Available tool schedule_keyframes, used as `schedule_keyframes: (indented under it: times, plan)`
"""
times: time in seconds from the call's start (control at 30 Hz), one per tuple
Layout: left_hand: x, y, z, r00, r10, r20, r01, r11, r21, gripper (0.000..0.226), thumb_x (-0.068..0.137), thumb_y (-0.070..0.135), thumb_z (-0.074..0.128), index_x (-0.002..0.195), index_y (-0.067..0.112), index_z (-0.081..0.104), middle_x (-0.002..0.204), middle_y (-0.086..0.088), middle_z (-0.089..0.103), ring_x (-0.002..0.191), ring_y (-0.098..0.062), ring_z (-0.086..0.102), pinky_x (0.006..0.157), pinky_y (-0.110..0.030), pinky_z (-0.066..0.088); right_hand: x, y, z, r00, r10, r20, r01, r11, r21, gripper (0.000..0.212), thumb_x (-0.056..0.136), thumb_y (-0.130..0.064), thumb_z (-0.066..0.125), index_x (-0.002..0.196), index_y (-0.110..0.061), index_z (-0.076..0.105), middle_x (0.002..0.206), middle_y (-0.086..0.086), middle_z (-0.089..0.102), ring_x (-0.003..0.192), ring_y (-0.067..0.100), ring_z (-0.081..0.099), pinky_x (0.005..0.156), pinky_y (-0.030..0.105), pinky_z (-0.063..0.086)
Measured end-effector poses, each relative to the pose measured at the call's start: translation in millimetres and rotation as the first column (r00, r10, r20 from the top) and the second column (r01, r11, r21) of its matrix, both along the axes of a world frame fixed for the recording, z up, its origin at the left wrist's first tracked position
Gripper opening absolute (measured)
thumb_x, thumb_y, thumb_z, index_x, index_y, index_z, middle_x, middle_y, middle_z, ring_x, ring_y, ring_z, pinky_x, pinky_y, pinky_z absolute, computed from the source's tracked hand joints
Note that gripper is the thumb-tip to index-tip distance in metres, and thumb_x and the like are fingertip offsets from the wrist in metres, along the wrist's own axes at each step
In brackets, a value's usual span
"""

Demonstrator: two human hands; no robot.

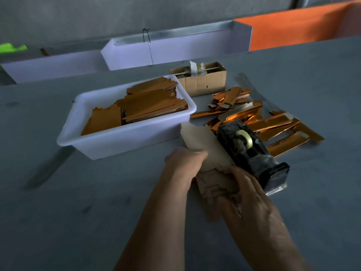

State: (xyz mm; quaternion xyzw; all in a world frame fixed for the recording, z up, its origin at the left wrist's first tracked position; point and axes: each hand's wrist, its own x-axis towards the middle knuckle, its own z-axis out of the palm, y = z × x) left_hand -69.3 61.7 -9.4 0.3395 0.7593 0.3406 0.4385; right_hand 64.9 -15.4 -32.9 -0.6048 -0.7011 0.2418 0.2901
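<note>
Flat beige cardboard blank [205, 141], plain side up, slants alongside the black tape dispenser [252, 153]

Two hands [185, 162] [249, 192], one stack [203, 138], one tub [127, 147]

Tape dispenser [252, 151] blocks right; white tub [125, 141] blocks left; bare table [78, 222] near-left.

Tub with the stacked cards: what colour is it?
The tub is white; the head view shows it best.
</note>
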Motion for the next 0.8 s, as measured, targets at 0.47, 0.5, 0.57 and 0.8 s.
schedule_keyframes:
  times: [0.47,0.5,0.57,0.8]
  plan:
    - [-45.7,-39.5,-8.6,0.992,0.028,-0.119,-0.009,0.988,0.157,0.044,0.079,0.021,0.078,0.120,0.014,0.066,0.103,-0.001,0.071,0.095,-0.017,0.066,0.081,-0.024,0.053,-14.3,-28.8,-12.1,0.989,0.132,0.064,-0.145,0.949,0.279,0.047,0.058,-0.012,0.086,0.103,-0.005,0.072,0.118,0.007,0.065,0.101,0.027,0.067,0.078,0.021,0.047]
    - [-44.8,-39.1,-10.3,0.992,0.056,-0.111,-0.035,0.983,0.181,0.045,0.079,0.018,0.079,0.121,0.011,0.065,0.102,-0.003,0.070,0.093,-0.016,0.065,0.078,-0.019,0.052,-12.9,-27.1,-9.2,0.990,0.128,0.063,-0.141,0.946,0.293,0.041,0.062,-0.015,0.080,0.102,-0.006,0.072,0.117,0.005,0.066,0.099,0.025,0.067,0.078,0.020,0.046]
    - [-43.4,-40.0,-13.6,0.995,0.091,0.052,-0.099,0.978,0.186,0.042,0.078,0.007,0.077,0.118,0.005,0.065,0.096,-0.006,0.071,0.083,-0.016,0.065,0.068,-0.018,0.051,-10.7,-23.7,-4.5,0.991,0.130,0.035,-0.134,0.942,0.308,0.037,0.063,-0.018,0.070,0.098,-0.007,0.073,0.113,0.004,0.068,0.096,0.022,0.068,0.076,0.021,0.047]
    - [-55.1,-47.1,-12.0,0.987,0.163,-0.001,-0.159,0.964,0.212,0.014,0.079,0.008,0.076,0.071,0.010,0.065,0.072,-0.008,0.067,0.063,-0.013,0.062,0.047,-0.013,0.050,-2.3,-14.0,-6.2,0.984,0.171,-0.052,-0.150,0.948,0.280,0.020,0.071,-0.008,0.073,0.091,-0.011,0.074,0.108,-0.004,0.069,0.091,0.006,0.066,0.076,0.013,0.046]
